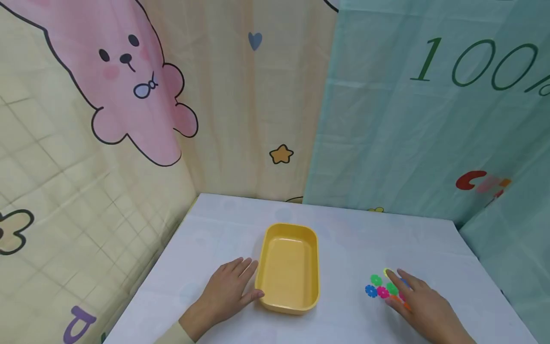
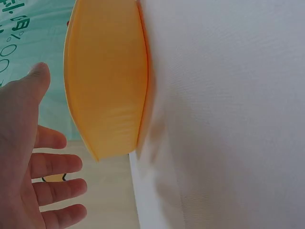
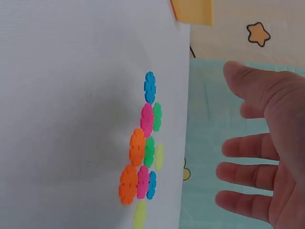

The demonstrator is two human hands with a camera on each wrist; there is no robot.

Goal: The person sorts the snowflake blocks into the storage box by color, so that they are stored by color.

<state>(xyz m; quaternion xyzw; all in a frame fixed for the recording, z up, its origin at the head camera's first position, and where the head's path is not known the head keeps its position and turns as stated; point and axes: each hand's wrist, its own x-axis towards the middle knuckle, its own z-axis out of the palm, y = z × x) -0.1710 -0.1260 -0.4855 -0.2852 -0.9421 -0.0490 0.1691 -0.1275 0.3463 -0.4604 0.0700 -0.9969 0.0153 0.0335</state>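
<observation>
A yellow rectangular plastic tray [image 1: 289, 272] stands on the white-covered table. Beside its left wall is my left hand [image 1: 229, 289], fingers spread and holding nothing; in the left wrist view a gap separates the hand [image 2: 28, 157] from the tray's side [image 2: 107, 81]. Over on the right, several flat flower-shaped plastic pieces lie in a loose group, among them a blue one [image 1: 371, 291], a pink one [image 1: 383, 292] and a green one [image 1: 375, 280]. Above them hovers my right hand [image 1: 423, 306], its fingers loosely extended with nothing in them. Orange pieces [image 3: 128, 185] and yellow ones [image 3: 159, 156] show in the right wrist view.
A white cloth [image 1: 343, 248] covers the table. Printed curtains [image 1: 240, 105] hang behind it and along both sides. The table's back edge [image 1: 326, 206] meets the curtain, and bare cloth lies between the tray and the flower pieces.
</observation>
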